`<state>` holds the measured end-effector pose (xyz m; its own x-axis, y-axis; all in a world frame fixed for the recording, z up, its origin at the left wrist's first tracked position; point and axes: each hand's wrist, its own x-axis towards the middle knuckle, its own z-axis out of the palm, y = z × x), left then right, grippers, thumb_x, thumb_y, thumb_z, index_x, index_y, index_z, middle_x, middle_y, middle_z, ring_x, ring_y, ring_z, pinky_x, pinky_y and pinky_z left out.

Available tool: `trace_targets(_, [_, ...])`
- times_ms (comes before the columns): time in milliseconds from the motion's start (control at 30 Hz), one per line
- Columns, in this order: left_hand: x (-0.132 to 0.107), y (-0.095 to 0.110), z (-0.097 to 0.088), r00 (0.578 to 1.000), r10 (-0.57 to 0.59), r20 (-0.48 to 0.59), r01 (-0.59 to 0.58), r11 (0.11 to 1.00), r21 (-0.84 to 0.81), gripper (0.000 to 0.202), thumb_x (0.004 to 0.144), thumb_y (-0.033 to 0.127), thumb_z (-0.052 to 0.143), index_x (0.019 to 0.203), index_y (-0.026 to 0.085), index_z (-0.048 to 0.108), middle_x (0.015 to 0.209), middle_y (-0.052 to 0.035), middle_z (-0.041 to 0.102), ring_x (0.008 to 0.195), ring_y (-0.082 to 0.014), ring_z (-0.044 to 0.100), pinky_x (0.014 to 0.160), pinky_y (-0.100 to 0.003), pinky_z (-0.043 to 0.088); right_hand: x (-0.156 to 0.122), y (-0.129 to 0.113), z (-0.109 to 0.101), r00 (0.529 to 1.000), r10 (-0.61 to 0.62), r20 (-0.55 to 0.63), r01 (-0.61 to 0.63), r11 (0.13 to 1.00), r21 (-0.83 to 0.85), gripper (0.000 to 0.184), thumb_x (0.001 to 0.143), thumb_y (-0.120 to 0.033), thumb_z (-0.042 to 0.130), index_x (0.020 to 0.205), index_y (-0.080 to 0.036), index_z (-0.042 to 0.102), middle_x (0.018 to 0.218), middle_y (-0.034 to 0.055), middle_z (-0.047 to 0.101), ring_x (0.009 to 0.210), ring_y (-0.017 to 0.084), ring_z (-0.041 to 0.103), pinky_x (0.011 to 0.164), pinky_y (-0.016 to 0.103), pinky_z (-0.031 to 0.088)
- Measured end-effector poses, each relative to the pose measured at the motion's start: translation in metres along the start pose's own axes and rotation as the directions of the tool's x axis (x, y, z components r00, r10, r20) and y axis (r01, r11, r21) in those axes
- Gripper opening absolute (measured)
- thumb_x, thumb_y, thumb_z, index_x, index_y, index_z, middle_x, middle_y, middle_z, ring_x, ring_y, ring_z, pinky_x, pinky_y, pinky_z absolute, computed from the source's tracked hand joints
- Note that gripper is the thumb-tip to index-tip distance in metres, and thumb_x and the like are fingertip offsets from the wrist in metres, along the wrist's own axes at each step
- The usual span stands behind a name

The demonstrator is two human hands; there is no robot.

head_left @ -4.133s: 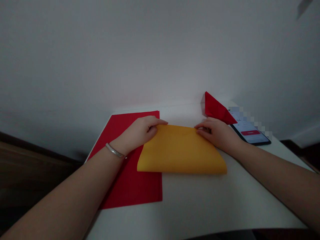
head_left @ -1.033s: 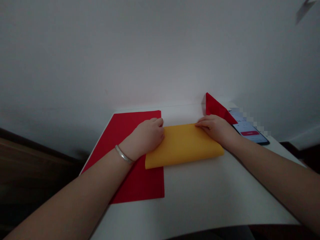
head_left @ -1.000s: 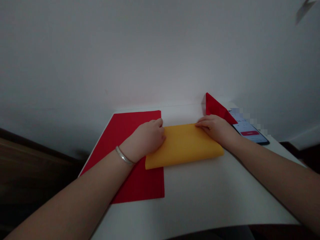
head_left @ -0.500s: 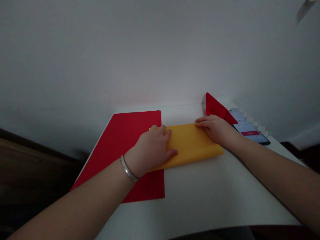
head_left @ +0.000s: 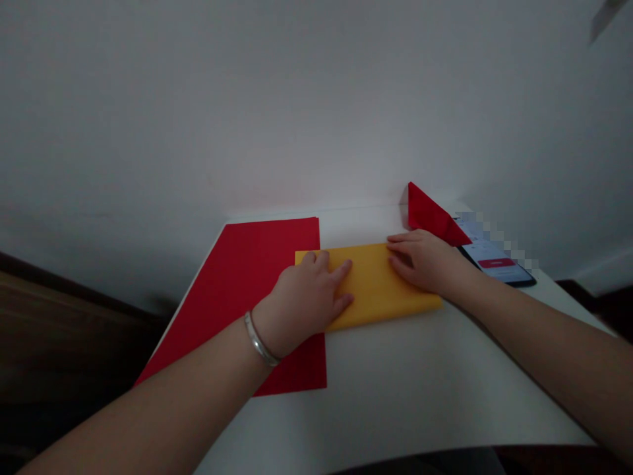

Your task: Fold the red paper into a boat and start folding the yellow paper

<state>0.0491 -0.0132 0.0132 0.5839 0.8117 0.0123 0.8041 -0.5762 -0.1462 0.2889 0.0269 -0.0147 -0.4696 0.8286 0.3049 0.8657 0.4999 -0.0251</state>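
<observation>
A folded sheet of yellow paper (head_left: pixel 372 285) lies on the white table, its left end over red paper (head_left: pixel 257 264). My left hand (head_left: pixel 309 293), with a silver bangle at the wrist, rests on the yellow paper's left part, fingers spread. On its right part lies my right hand (head_left: pixel 420 258), fingers stretched toward the far edge. Neither hand grips the paper visibly. Beyond my right hand stands a folded red paper piece (head_left: pixel 431 214), its lower part close to the hand.
A phone (head_left: pixel 499 264) with a lit screen lies at the right side of the white table (head_left: pixel 395 389). A pale wall (head_left: pixel 316 105) rises behind the table. At the left is a brown wooden surface (head_left: pixel 54 330).
My left hand has slid slightly to the right and its index finger now points farther out. My right hand has shifted slightly, its fingers a little more apart. The yellow paper stays in place.
</observation>
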Motion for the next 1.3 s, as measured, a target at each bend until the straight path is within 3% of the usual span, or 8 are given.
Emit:
trace_targets(233, [0.002,0.001,0.002,0.999,0.032,-0.012,-0.032,0.998,-0.050,0.052,0.095,0.044,0.042,0.140,0.018,0.043,0.124,-0.0167,0.054,0.114,-0.0318,0.052,0.083,-0.041,0.052,-0.001,0.003,0.001,0.999,-0.016,0.037,0.017,0.999,-0.044,0.041,0.089,-0.034,0.047,0.109,-0.005,0.070,0.119,0.0184,0.066,0.110,0.030,0.061,0.102,0.044,0.042])
trace_targets(467, [-0.003,0.000,0.002,0.999,0.028,0.031,-0.026,0.998,-0.062,0.080,0.084,0.068,0.046,0.144,0.017,0.038,0.135,-0.0231,0.047,0.125,-0.0398,0.045,0.093,-0.050,0.046,-0.004,0.000,-0.002,0.998,-0.007,0.058,0.011,0.998,-0.063,0.047,0.088,-0.041,0.049,0.112,-0.007,0.069,0.123,0.0175,0.064,0.114,0.030,0.058,0.102,0.043,0.043])
trace_targets(700, [-0.001,-0.004,-0.001,0.998,0.058,0.029,-0.057,0.998,-0.039,0.086,0.079,0.073,0.048,0.142,0.015,0.042,0.127,-0.0233,0.053,0.113,-0.0380,0.054,0.091,-0.049,0.048,-0.006,-0.003,-0.007,0.998,0.009,0.068,-0.003,0.996,-0.091,0.051,0.086,-0.045,0.053,0.118,-0.008,0.067,0.130,0.0147,0.061,0.121,0.031,0.051,0.103,0.044,0.043])
trace_targets(833, [0.003,-0.004,-0.001,0.996,0.082,0.029,-0.080,0.994,-0.075,0.086,0.079,0.071,0.051,0.141,0.013,0.042,0.135,-0.0221,0.049,0.120,-0.0378,0.050,0.093,-0.046,0.048,-0.006,-0.005,-0.007,0.996,-0.077,0.044,0.080,0.995,-0.066,0.041,0.088,-0.034,0.052,0.116,-0.009,0.068,0.129,0.0134,0.062,0.122,0.031,0.051,0.107,0.047,0.039])
trace_targets(967, [0.005,-0.005,-0.001,0.994,0.107,0.037,-0.104,0.991,-0.087,0.085,0.079,0.070,0.053,0.140,0.011,0.043,0.143,-0.0197,0.044,0.126,-0.0387,0.045,0.097,-0.048,0.046,-0.010,-0.017,-0.008,0.978,-0.192,0.080,0.185,0.979,0.086,0.037,0.091,-0.024,0.045,0.119,-0.013,0.067,0.128,0.0105,0.063,0.120,0.025,0.055,0.109,0.044,0.038])
trace_targets(1067, [0.007,-0.007,0.001,0.992,0.122,0.017,-0.121,0.989,-0.087,0.086,0.079,0.069,0.054,0.138,0.008,0.043,0.142,-0.0222,0.045,0.128,-0.0375,0.044,0.100,-0.047,0.044,-0.013,-0.030,-0.011,0.969,-0.196,0.150,0.173,0.973,0.154,0.043,0.090,-0.026,0.048,0.128,-0.011,0.060,0.135,0.0144,0.057,0.122,0.026,0.054,0.104,0.042,0.043])
trace_targets(1167, [0.009,-0.009,0.004,0.988,0.157,-0.005,-0.156,0.983,-0.100,0.085,0.081,0.069,0.051,0.137,0.006,0.044,0.140,-0.0242,0.047,0.130,-0.0361,0.043,0.104,-0.046,0.041,-0.017,-0.042,-0.013,0.954,-0.244,0.173,0.208,0.957,0.203,0.047,0.092,-0.031,0.047,0.135,-0.012,0.053,0.141,0.0158,0.051,0.129,0.026,0.048,0.106,0.041,0.041])
trace_targets(1300, [0.011,-0.011,0.005,0.989,0.150,-0.002,-0.150,0.983,-0.105,0.083,0.083,0.070,0.046,0.138,0.008,0.043,0.141,-0.0237,0.046,0.130,-0.0363,0.043,0.101,-0.048,0.042,-0.019,-0.052,-0.014,0.926,-0.328,0.185,0.289,0.935,0.206,0.059,0.091,-0.050,0.049,0.141,-0.019,0.047,0.147,0.0191,0.041,0.135,0.035,0.038,0.106,0.052,0.037])
